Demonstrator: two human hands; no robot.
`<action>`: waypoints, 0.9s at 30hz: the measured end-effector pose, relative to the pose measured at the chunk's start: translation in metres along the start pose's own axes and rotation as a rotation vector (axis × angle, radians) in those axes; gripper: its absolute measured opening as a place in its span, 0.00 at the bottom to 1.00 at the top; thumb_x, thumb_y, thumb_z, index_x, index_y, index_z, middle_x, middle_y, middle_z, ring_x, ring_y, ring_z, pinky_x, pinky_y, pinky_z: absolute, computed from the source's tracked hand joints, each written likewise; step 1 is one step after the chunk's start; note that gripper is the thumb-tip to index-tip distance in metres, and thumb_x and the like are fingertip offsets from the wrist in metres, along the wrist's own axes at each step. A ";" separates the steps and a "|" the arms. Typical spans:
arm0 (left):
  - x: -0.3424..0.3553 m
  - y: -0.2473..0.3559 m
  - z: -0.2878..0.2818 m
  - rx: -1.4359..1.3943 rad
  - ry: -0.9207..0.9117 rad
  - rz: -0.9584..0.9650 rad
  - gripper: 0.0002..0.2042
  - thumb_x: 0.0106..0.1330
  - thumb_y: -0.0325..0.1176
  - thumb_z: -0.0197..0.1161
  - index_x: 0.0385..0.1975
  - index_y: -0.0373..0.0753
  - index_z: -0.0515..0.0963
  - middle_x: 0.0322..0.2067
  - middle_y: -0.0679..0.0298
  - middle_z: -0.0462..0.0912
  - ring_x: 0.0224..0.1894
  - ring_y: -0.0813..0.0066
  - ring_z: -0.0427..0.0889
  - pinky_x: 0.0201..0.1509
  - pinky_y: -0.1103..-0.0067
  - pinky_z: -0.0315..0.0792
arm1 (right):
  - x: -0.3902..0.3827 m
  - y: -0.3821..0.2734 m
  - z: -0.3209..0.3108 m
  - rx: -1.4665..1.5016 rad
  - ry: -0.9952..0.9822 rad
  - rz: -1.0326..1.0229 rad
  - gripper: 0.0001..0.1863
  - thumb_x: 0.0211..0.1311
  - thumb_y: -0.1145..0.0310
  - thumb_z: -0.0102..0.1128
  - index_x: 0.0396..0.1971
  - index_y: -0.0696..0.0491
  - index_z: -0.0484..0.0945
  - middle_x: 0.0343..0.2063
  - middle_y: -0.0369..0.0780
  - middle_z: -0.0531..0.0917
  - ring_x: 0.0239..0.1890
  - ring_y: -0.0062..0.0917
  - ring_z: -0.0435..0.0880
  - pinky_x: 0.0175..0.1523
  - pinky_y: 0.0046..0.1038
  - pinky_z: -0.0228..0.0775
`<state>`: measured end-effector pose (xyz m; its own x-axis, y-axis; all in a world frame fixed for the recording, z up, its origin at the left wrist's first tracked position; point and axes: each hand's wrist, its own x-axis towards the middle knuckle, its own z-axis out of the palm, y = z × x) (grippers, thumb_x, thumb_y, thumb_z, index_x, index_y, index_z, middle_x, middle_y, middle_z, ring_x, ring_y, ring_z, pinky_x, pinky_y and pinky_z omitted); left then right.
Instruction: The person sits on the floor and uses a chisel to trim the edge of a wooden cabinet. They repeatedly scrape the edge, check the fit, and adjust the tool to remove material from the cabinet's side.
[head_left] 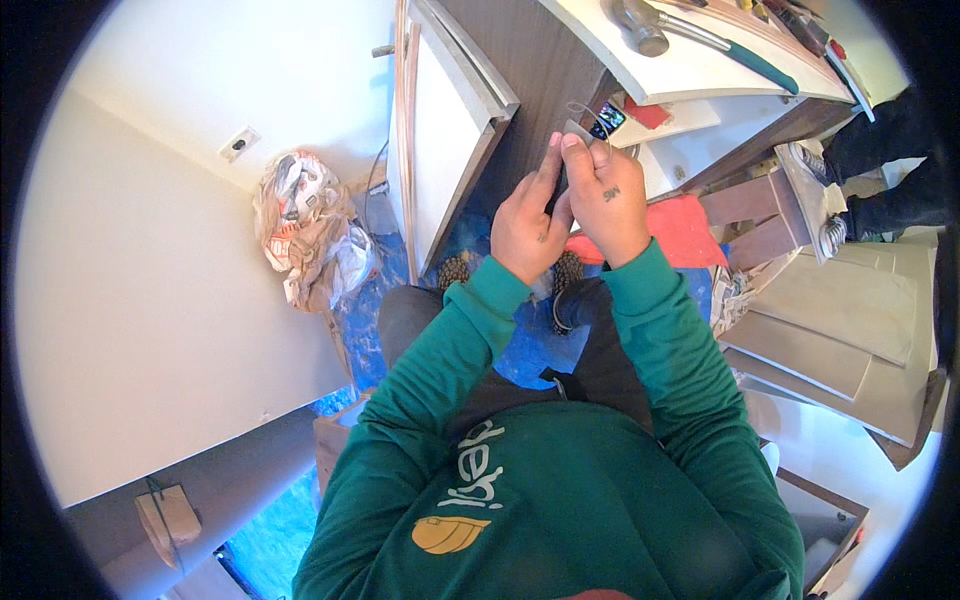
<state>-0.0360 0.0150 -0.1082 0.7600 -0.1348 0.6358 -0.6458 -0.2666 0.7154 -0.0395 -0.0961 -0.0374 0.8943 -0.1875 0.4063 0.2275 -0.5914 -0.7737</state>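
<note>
My left hand (527, 222) and my right hand (610, 200) meet in front of me, just short of the white-topped bench. Between their fingertips pokes a small grey flat piece (577, 129), pinched under my right thumb. The left index finger lies stretched along its side, with the other left fingers curled. From the fingertips a thin pale strand (606, 122) curls up in a loop. Something dark shows in the gap between my palms; its kind is hidden. Just beyond my right fingers, a phone with a lit screen (607, 121) lies on a shelf.
A hammer (690, 35) with a green grip lies on the bench top (640, 75). A white panel (440, 140) leans at the left, near a crumpled bag (305, 235). Red cloth (680, 232) and blue floor sheeting (540, 355) lie below. Another person's legs (880, 170) stand at the right.
</note>
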 end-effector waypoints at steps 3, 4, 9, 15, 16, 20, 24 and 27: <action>0.003 0.000 -0.006 0.009 -0.017 0.003 0.36 0.62 0.27 0.64 0.73 0.42 0.61 0.41 0.49 0.82 0.41 0.48 0.83 0.43 0.64 0.78 | 0.001 -0.004 0.000 0.031 0.015 0.059 0.23 0.71 0.59 0.54 0.19 0.61 0.74 0.18 0.53 0.77 0.22 0.49 0.77 0.30 0.43 0.69; 0.005 0.001 -0.007 0.007 -0.024 0.004 0.36 0.62 0.28 0.64 0.73 0.43 0.61 0.40 0.49 0.82 0.40 0.48 0.83 0.43 0.64 0.78 | 0.002 -0.004 0.000 0.029 0.021 0.080 0.23 0.71 0.59 0.55 0.18 0.61 0.74 0.17 0.53 0.76 0.21 0.49 0.76 0.30 0.42 0.68; 0.008 0.002 -0.009 -0.032 -0.001 0.031 0.37 0.61 0.30 0.65 0.73 0.47 0.62 0.39 0.51 0.82 0.38 0.49 0.82 0.41 0.63 0.78 | 0.003 0.001 0.002 0.065 0.047 0.061 0.22 0.71 0.61 0.56 0.18 0.60 0.73 0.15 0.49 0.76 0.18 0.39 0.75 0.28 0.39 0.67; 0.002 -0.002 -0.009 -0.017 -0.034 -0.027 0.37 0.62 0.37 0.66 0.73 0.51 0.61 0.32 0.55 0.79 0.31 0.51 0.81 0.34 0.63 0.77 | -0.001 0.002 0.004 0.167 0.041 0.170 0.21 0.71 0.62 0.57 0.18 0.59 0.73 0.14 0.41 0.74 0.18 0.22 0.70 0.25 0.33 0.63; 0.002 -0.002 -0.009 -0.011 -0.038 -0.037 0.37 0.62 0.38 0.66 0.74 0.51 0.61 0.31 0.56 0.78 0.29 0.51 0.80 0.32 0.63 0.77 | 0.000 0.003 0.004 0.151 0.047 0.154 0.21 0.71 0.62 0.57 0.19 0.59 0.73 0.14 0.40 0.74 0.18 0.20 0.69 0.25 0.32 0.62; 0.000 -0.003 -0.008 0.005 -0.039 -0.061 0.37 0.63 0.42 0.66 0.74 0.52 0.61 0.27 0.58 0.75 0.24 0.52 0.79 0.28 0.63 0.76 | 0.000 -0.004 0.003 0.062 0.065 0.099 0.19 0.71 0.65 0.58 0.20 0.58 0.75 0.16 0.35 0.73 0.22 0.14 0.68 0.27 0.26 0.61; -0.001 0.005 -0.017 0.042 -0.148 -0.146 0.37 0.62 0.36 0.67 0.73 0.47 0.62 0.33 0.55 0.80 0.32 0.53 0.81 0.36 0.65 0.78 | -0.002 -0.007 0.004 0.141 0.061 0.150 0.20 0.72 0.64 0.58 0.20 0.59 0.75 0.17 0.33 0.74 0.24 0.13 0.67 0.27 0.25 0.61; -0.002 0.003 -0.017 0.081 -0.095 -0.096 0.37 0.62 0.39 0.67 0.73 0.50 0.62 0.28 0.56 0.77 0.27 0.53 0.79 0.30 0.64 0.77 | -0.002 -0.005 0.006 0.147 0.063 0.113 0.20 0.72 0.64 0.59 0.20 0.59 0.75 0.17 0.32 0.74 0.24 0.13 0.67 0.27 0.24 0.60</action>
<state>-0.0404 0.0312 -0.1024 0.8237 -0.1933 0.5331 -0.5651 -0.3583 0.7432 -0.0399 -0.0887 -0.0372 0.8922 -0.2979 0.3394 0.1854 -0.4437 -0.8768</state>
